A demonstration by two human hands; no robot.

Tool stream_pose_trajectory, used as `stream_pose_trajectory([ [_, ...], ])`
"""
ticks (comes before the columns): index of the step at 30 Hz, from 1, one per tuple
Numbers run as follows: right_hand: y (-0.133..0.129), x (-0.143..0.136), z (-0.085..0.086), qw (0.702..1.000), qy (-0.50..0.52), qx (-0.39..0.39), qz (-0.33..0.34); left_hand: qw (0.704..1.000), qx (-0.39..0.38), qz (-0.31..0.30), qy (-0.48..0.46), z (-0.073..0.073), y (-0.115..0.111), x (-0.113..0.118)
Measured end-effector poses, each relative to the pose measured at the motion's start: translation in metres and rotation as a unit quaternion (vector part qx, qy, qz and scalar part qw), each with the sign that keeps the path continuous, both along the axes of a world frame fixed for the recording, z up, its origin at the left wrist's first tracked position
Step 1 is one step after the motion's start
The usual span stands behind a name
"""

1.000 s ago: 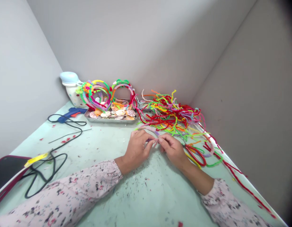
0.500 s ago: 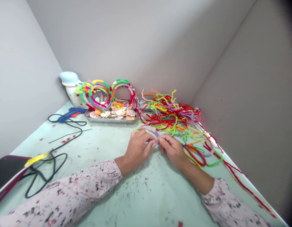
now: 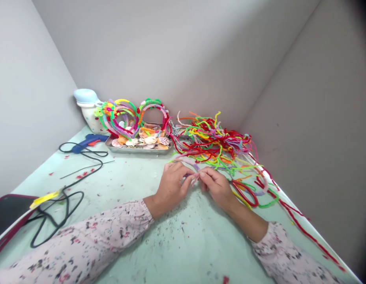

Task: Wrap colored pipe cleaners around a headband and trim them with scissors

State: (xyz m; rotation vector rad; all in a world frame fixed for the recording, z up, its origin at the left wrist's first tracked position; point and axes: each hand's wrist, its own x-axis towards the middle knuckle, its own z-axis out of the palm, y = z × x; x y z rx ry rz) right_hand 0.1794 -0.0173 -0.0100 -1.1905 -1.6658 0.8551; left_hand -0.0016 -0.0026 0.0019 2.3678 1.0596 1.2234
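Between my hands is a pink and lilac pipe cleaner (image 3: 188, 161), curved in an arc beyond my fingers. My left hand (image 3: 174, 184) pinches it with thumb and forefinger. From the other side my right hand (image 3: 216, 184) grips its pink end, the fingertips of both hands almost touching. Part of the pipe cleaner is hidden by my fingers. Just right of my right hand lie red-handled scissors (image 3: 246, 193), partly under loose pipe cleaners. Behind my hands spreads a tangled heap of coloured pipe cleaners (image 3: 212, 138).
A metal tray (image 3: 138, 151) holds seashells (image 3: 150, 140), with pipe-cleaner headbands (image 3: 153, 103) standing over them. To the left are a white jar with a blue lid (image 3: 89, 112), a blue glue gun (image 3: 85, 142), a black cord (image 3: 67, 209) and a dark red-edged tray (image 3: 11, 215).
Both hands keep nearly the same pinch on the pipe cleaner. The whole view has shifted very slightly; nothing on the table has visibly moved.
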Motion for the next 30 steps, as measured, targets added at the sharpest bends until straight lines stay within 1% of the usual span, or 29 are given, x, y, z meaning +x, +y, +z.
stream_pose_trajectory([
  [11, 0.0008, 0.0005, -0.0018, 1.000, 0.010, -0.012, 0.002, 1.000, 0.000, -0.002, 0.000, 0.0004, -0.0007, 0.0005],
  [19, 0.0003, -0.0003, 0.0001, 1.000, 0.003, -0.016, 0.005, 1.000, 0.001, -0.002, -0.004, 0.0010, 0.0001, 0.0000],
  [30, 0.0012, 0.0009, -0.0018, 0.999, 0.030, -0.032, 0.013, 1.000, 0.003, -0.007, 0.000, 0.0012, 0.0001, 0.0006],
])
